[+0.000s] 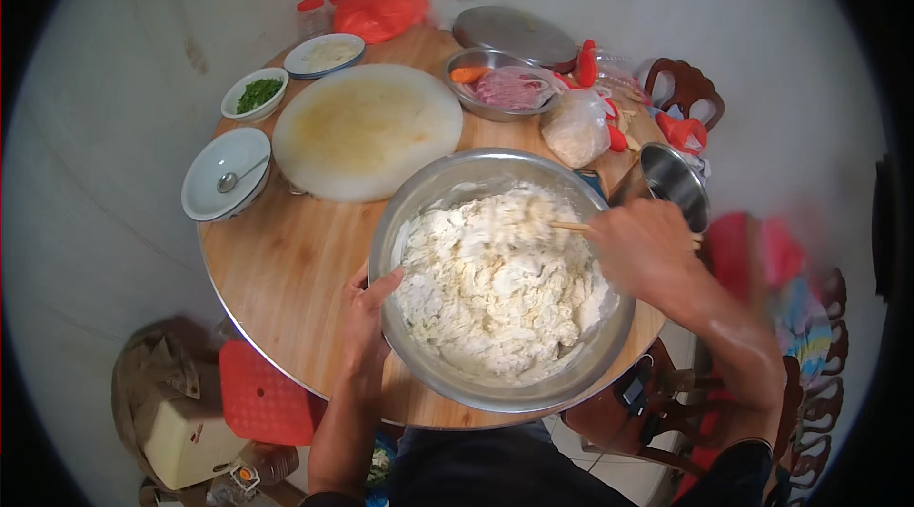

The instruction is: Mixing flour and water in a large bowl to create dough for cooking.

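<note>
A wide stainless steel bowl (500,403) stands at the near edge of the round wooden table (285,278). Shaggy flour dough (500,285) fills much of it. My left hand (368,307) grips the bowl's left rim, thumb over the edge. Above the bowl's right side, my right hand (643,243) is closed around wooden chopsticks (570,226), whose far ends are blurred in the dough. Just beyond the right hand is a steel pot (675,182), partly hidden.
Behind the bowl lies a round white cutting board (368,128). At left are a bowl with a spoon (227,182) and a bowl of chopped greens (258,94). A steel basin (500,111) holds bagged meat and a carrot. A red stool (268,393) stands below left.
</note>
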`<act>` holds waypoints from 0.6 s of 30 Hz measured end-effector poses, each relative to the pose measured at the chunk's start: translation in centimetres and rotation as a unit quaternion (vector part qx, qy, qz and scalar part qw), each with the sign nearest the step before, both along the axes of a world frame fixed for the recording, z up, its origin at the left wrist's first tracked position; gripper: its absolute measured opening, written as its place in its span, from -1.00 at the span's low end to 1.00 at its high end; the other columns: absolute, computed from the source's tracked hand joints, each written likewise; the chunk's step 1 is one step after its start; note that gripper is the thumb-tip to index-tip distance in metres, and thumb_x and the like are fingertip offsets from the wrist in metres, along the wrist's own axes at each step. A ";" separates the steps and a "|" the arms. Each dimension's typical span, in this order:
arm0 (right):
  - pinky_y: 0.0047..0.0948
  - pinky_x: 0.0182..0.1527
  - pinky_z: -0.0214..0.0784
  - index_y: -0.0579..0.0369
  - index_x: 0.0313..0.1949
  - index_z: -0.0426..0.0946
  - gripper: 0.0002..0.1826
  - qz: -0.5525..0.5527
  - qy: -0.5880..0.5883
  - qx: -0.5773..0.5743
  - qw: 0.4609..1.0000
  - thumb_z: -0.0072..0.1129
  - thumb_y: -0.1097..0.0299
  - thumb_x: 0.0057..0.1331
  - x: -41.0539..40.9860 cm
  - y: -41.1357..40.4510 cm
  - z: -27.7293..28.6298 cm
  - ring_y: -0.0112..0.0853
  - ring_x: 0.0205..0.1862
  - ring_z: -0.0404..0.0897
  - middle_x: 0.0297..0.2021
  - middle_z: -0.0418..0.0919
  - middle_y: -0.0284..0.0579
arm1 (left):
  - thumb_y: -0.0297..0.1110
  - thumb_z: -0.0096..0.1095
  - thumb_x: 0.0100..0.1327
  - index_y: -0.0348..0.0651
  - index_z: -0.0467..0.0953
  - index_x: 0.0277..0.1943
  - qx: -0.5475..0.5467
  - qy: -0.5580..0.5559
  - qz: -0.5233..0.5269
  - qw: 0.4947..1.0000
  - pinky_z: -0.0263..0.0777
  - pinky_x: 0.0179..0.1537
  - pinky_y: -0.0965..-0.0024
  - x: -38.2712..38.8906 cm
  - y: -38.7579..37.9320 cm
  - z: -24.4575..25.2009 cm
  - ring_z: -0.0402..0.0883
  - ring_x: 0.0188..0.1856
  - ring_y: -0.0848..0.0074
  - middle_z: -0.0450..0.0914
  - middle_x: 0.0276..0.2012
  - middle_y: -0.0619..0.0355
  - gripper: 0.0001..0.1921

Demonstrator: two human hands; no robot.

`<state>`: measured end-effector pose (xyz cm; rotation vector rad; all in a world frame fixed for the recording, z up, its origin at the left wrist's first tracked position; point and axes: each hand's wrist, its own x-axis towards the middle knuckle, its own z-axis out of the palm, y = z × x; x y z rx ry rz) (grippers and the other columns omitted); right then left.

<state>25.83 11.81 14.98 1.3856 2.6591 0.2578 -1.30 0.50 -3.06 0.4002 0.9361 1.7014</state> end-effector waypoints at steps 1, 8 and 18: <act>-0.07 -0.31 0.53 0.14 -0.43 0.73 -0.85 0.028 0.028 0.025 0.999 0.24 0.39 0.20 -0.8 0.3 -0.9 0.04 -0.40 0.72 -0.52 0.66 0.17 | -0.51 0.28 0.33 -0.44 0.56 0.20 0.003 0.000 -0.006 1.000 0.63 0.00 0.35 0.1 0.2 0.0 0.76 -0.09 0.39 0.73 -0.02 -0.03 -0.61; -0.03 -0.37 0.47 0.20 -0.52 0.64 -0.85 0.163 0.055 0.050 0.984 0.27 0.39 0.14 -6.6 5.3 -5.7 0.00 -0.41 0.70 -0.56 0.62 0.10 | -0.48 0.28 0.34 -0.44 0.56 0.19 0.014 0.018 -0.016 1.000 0.61 0.00 0.35 0.4 0.9 -0.4 0.75 -0.09 0.38 0.72 -0.03 -0.03 -0.61; -0.03 -0.37 0.50 -0.02 -0.20 0.65 -0.78 0.277 -0.145 -0.118 0.943 0.24 0.35 0.13 1.2 3.4 -3.3 -0.10 -0.38 0.72 -0.51 0.63 -0.07 | -0.40 0.29 0.34 -0.44 0.55 0.19 -0.023 0.045 0.010 0.999 0.58 0.00 0.35 0.4 0.5 0.3 0.73 -0.09 0.38 0.71 -0.02 -0.01 -0.58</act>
